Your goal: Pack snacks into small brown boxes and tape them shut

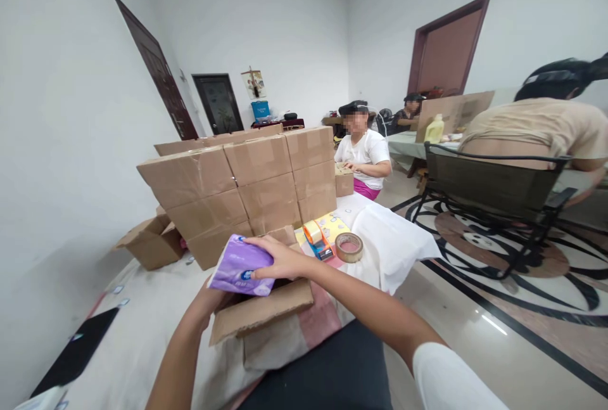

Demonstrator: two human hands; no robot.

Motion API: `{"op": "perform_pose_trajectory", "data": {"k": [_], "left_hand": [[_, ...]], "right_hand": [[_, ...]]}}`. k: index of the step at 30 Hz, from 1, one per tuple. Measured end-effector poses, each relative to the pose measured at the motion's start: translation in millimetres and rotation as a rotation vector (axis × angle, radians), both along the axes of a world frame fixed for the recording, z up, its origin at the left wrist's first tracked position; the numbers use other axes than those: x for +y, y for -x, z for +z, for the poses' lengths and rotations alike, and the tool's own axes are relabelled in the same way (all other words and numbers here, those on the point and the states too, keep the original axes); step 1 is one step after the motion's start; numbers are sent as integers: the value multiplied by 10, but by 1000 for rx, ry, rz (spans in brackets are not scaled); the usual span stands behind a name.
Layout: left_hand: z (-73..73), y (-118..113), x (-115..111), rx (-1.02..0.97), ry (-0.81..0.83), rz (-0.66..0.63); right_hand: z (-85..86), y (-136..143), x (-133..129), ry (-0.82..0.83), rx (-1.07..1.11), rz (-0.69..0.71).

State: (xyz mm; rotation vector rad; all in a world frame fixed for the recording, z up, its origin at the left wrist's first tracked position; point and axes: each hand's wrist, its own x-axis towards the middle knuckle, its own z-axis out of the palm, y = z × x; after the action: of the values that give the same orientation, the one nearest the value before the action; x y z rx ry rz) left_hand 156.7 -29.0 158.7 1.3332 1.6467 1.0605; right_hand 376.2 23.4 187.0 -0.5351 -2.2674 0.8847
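A purple soft pack (232, 269) is tilted over an open cardboard box (270, 310) in front of me. My right hand (275, 259) grips the pack's right side, thumb and fingers spread over its face. Beneath the pack's lower left edge is my left hand (213, 299); its fingers are hidden behind the pack and the box. The near flap of the box is folded outward, and the pack covers much of the opening.
Stacked closed boxes (266, 188) stand behind the open one. A tape dispenser (318, 240) and a tape roll (349, 247) lie to the right. Another open box (152, 242) is at the left. A person (365, 156) sits beyond the table; others sit further right.
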Motion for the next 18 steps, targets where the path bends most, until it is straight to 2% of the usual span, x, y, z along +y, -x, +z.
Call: {"op": "perform_pose_trajectory", "data": {"k": [3, 9, 13, 18], "left_hand": [[31, 21, -19, -16, -31, -19], [32, 74, -45, -164, -40, -153], [44, 71, -39, -198, -36, -146], [-25, 57, 2, -368, 16, -125]], "right_hand": [[24, -2, 8, -32, -31, 6], [69, -24, 81, -96, -113, 93], [90, -70, 110, -99, -101, 89], [116, -152, 84, -54, 13, 100]]}}
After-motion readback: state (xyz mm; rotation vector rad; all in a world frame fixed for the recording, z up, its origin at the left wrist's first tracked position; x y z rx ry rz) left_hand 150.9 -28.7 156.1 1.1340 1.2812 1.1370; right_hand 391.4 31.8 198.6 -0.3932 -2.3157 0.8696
